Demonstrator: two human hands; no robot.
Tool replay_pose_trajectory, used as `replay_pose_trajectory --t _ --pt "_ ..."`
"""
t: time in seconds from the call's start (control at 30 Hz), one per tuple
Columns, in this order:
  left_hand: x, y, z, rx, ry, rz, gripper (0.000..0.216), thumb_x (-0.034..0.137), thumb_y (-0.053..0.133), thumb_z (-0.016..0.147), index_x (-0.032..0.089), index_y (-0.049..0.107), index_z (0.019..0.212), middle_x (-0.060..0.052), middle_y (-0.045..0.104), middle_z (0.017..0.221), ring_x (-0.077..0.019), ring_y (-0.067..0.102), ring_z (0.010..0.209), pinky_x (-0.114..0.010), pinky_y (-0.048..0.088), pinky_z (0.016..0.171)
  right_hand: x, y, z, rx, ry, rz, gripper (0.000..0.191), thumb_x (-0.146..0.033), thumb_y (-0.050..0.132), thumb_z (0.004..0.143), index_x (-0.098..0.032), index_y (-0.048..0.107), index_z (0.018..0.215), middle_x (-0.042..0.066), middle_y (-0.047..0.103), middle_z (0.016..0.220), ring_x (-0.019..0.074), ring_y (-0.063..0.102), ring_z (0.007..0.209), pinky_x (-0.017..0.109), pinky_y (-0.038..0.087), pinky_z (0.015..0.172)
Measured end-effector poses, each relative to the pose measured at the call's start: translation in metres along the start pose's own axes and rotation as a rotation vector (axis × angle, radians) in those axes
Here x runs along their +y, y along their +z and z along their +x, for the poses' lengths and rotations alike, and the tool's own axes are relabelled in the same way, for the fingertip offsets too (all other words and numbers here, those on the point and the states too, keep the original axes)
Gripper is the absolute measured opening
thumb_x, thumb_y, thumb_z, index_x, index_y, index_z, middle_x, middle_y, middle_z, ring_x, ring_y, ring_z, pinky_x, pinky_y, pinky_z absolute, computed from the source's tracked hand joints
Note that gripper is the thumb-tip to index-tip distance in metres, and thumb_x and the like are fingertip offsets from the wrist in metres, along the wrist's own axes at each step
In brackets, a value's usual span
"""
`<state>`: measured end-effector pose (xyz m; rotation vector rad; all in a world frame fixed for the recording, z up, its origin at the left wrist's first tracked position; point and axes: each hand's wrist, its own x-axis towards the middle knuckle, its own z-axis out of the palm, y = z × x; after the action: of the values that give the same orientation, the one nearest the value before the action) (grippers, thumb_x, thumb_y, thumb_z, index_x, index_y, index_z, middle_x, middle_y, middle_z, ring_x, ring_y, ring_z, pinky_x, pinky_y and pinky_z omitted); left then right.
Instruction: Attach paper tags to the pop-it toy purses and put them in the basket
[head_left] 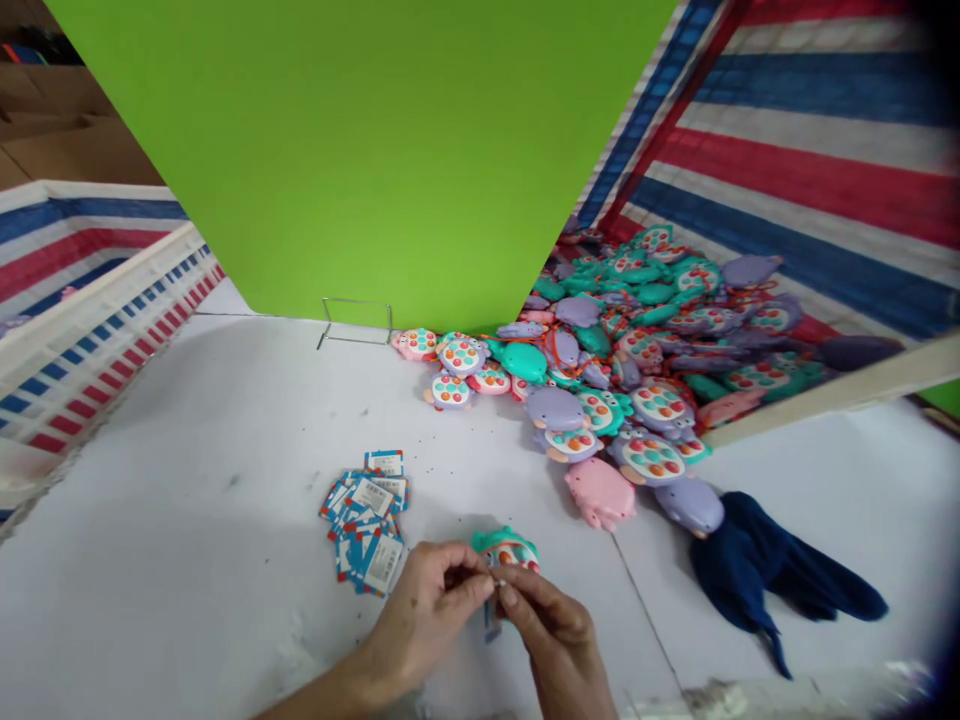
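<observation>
My left hand (435,605) and my right hand (551,630) meet low in the middle of the view, thumbs and forefingers pinched tip to tip. A tiny whitish bit (499,582) shows between the fingertips; it is too small to name. Just behind the fingers lies a teal animal-shaped toy (504,540) with coloured round buttons, partly hidden by my hands. Below the fingertips hangs a small bluish piece (491,625), blurred, perhaps a card tag. Left of my left hand, a loose pile of blue and white barcode cards (373,495) lies on the white table (225,430).
Many purple, teal and pink animal toys (652,405) spill from a striped-lined bin (840,395) at right. A dark blue cloth (765,570) lies at the right front. A green panel (360,160) stands behind, with a wire stand (356,340) at its foot. At left is a basket (97,350).
</observation>
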<state>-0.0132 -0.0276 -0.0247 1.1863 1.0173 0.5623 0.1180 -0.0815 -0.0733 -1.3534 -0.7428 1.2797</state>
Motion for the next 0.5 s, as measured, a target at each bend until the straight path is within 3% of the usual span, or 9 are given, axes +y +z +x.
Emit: replay_pose_trajectory --t 0.27,0.43,0.5 --pt "-0.003 -0.008 -0.004 -0.032 0.058 0.212 0.021 0.027 0.045 0.076 0.012 0.055 0.065 0.003 0.042 0.056 -0.0097 0.037 0.055 -0.02 0.028 0.05 -0.007 0.003 0.007 -0.247 0.122 0.009 0.035 -0.046 0.065 0.067 -0.014 0.057 0.055 -0.005 0.039 0.045 0.0069 0.031 0.043 0.018 0.027 0.041" --pt "-0.01 -0.007 -0.003 -0.047 0.065 0.187 0.02 0.025 0.046 0.074 0.012 0.057 0.064 0.002 0.045 0.056 -0.0092 0.038 0.053 -0.02 0.029 0.05 -0.014 -0.002 0.004 -0.35 0.209 -0.068 0.036 -0.05 0.063 0.068 -0.014 0.06 0.058 -0.004 0.041 0.051 0.0075 0.034 0.046 0.019 0.028 0.043" --pt "-0.016 -0.007 -0.004 -0.061 0.002 0.058 0.021 0.029 0.049 0.072 0.012 0.06 0.069 0.002 0.047 0.057 -0.0096 0.042 0.052 -0.02 0.033 0.05 -0.013 -0.002 0.0 -0.302 0.201 -0.18 0.042 -0.055 0.061 0.066 -0.017 0.057 0.05 -0.003 0.042 0.046 0.0095 0.038 0.044 0.022 0.031 0.042"
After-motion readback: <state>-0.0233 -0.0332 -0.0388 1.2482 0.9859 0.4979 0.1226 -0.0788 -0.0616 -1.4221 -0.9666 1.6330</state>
